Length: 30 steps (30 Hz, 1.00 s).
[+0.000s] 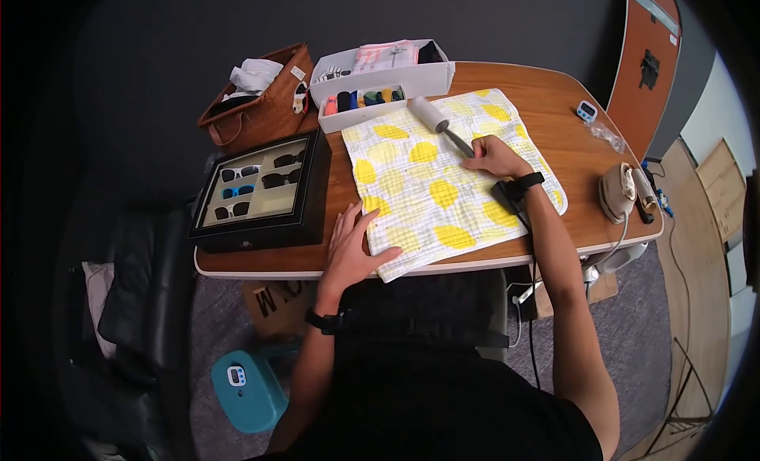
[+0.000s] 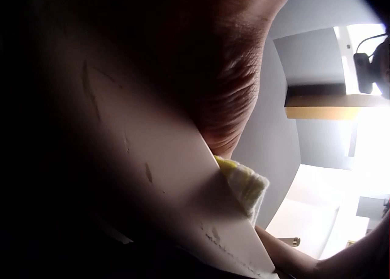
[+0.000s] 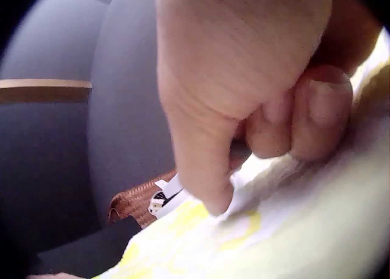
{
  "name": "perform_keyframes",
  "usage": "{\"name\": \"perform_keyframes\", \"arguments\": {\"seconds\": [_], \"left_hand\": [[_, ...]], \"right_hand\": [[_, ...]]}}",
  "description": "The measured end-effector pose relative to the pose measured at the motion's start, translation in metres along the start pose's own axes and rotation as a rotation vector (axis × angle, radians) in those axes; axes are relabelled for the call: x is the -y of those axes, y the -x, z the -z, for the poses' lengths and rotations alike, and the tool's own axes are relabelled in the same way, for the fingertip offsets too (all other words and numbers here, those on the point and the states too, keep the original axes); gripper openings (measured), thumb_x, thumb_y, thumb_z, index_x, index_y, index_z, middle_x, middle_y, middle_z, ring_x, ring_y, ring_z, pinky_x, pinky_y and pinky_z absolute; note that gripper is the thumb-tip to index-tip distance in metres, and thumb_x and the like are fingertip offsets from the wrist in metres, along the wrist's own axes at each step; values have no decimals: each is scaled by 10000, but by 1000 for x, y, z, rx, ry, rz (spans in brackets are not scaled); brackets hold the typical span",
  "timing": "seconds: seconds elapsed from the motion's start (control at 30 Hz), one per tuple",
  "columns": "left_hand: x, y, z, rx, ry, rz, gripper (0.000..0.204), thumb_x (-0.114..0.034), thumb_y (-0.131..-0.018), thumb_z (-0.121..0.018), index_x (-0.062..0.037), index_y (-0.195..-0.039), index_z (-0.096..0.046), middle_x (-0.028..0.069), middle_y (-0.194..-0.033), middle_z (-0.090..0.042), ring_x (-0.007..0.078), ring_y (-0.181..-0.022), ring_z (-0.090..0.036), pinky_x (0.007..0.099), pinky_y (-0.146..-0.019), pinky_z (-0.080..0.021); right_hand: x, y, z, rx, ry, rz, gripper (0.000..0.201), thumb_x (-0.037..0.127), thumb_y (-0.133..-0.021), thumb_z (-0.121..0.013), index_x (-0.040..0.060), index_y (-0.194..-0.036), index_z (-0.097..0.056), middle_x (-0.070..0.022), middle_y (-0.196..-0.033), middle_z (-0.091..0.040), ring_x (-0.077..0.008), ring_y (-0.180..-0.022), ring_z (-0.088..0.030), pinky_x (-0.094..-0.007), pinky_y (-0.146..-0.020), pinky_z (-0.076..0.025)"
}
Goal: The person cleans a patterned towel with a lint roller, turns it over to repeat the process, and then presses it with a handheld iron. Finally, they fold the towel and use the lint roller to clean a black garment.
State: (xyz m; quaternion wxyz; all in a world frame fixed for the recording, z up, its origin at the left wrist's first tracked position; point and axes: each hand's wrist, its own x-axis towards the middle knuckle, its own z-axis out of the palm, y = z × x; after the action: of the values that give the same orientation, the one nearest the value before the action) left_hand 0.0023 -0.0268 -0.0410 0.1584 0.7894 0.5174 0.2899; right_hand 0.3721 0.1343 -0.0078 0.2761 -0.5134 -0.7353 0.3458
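A white cotton cloth (image 1: 412, 239) printed with yellow lemons lies spread on the wooden table. On its far part is a lint roller (image 1: 430, 115) with a white roll and a grey handle. My right hand (image 1: 497, 158) grips the end of that handle, fingers curled low over the cloth. In the right wrist view the curled right hand (image 3: 244, 66) hides the roller. My left hand (image 1: 348, 247), fingers spread, rests at the cloth's near left edge. The left wrist view shows mainly its heel (image 2: 225, 102) at the table edge, beside a corner of cloth (image 2: 244, 184).
Left of the cloth stands a black glasses case (image 1: 261, 196) with sunglasses; behind it are a wicker basket (image 1: 273, 89) and white boxes (image 1: 435, 77). An iron (image 1: 616, 193), a timer (image 1: 587, 111) and crumpled plastic (image 1: 606, 136) sit on the right. A teal stool (image 1: 245, 401) stands below.
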Motion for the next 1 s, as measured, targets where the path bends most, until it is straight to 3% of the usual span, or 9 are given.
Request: {"name": "perform_keyframes", "arguments": {"seconds": [0.17, 0.27, 0.33, 0.43, 0.6, 0.67, 0.8, 0.9, 1.0], "left_hand": [[-1, -1, 0, -7, 7, -3, 880, -566, -749, -843, -38, -1399, -575, 191, -1563, -399, 429, -1468, -326, 527, -1207, -263], [0, -1, 0, -6, 9, -1, 880, -565, -744, -848, -39, -1396, -579, 188, -1563, -399, 429, -1468, -328, 525, -1200, -275], [0, -1, 0, -4, 5, 2, 879, -566, -744, -848, -42, -1397, -579, 186, -1565, -397, 429, -1468, -328, 524, -1198, -280], [2, 0, -2, -10, 3, 6, 877, -565, -743, -849, -46, -1397, -580, 187, -1565, -396, 429, -1468, -328, 524, -1194, -288], [-1, 0, 1, -11, -35, -7, 837, -495, -751, -868, -60, -1405, -576, 216, -1547, -406, 410, -1435, -378, 499, -1161, -334], [-1, 0, 1, -20, -16, -23, 827, -489, -753, -868, -63, -1400, -580, 215, -1542, -413, 413, -1434, -380, 500, -1160, -336], [0, 0, -2, -16, -12, -18, 842, -546, -753, -849, -52, -1382, -587, 204, -1549, -411, 433, -1460, -338, 521, -1186, -297], [4, 0, -4, -56, 11, -42, 778, -490, -782, -847, -42, -1367, -595, 203, -1524, -434, 430, -1424, -379, 517, -1170, -320], [7, 1, -6, -76, -37, -89, 687, -356, -808, -856, -40, -1363, -603, 211, -1485, -472, 387, -1375, -456, 460, -1123, -386]], "right_hand": [[13, 9, 9, 429, -319, -57, 452, 206, -777, -908, 159, -630, -484, 88, -547, -434, -34, -501, -384, -255, -459, -254], [5, 6, 11, 352, -128, -15, 482, 163, -785, -903, 150, -635, -445, 77, -570, -438, -53, -519, -372, -264, -475, -280], [-6, 2, 10, 36, 51, 43, 462, 219, -784, -904, 127, -642, -475, 45, -585, -481, -90, -542, -411, -293, -495, -322], [-15, -4, 11, -118, 238, 32, 459, 305, -791, -894, 102, -652, -508, 9, -592, -509, -120, -569, -441, -324, -518, -354], [-11, -5, 8, -140, 291, -17, 470, 419, -787, -869, 68, -650, -589, -61, -604, -582, -174, -571, -496, -366, -552, -415], [-5, -4, 8, -257, 340, -168, 532, 523, -809, -817, 48, -649, -642, -110, -622, -631, -216, -567, -556, -388, -561, -443], [-10, -5, 8, -412, 405, -168, 630, 627, -798, -771, 11, -693, -691, -172, -655, -666, -294, -608, -640, -419, -590, -489], [-21, -9, 9, -550, 371, -22, 650, 650, -800, -759, 8, -714, -703, -176, -652, -664, -297, -603, -642, -427, -590, -492], [-9, -4, 9, -536, 360, -121, 638, 648, -808, -761, 20, -713, -699, -152, -640, -660, -290, -583, -632, -429, -575, -487]]}}
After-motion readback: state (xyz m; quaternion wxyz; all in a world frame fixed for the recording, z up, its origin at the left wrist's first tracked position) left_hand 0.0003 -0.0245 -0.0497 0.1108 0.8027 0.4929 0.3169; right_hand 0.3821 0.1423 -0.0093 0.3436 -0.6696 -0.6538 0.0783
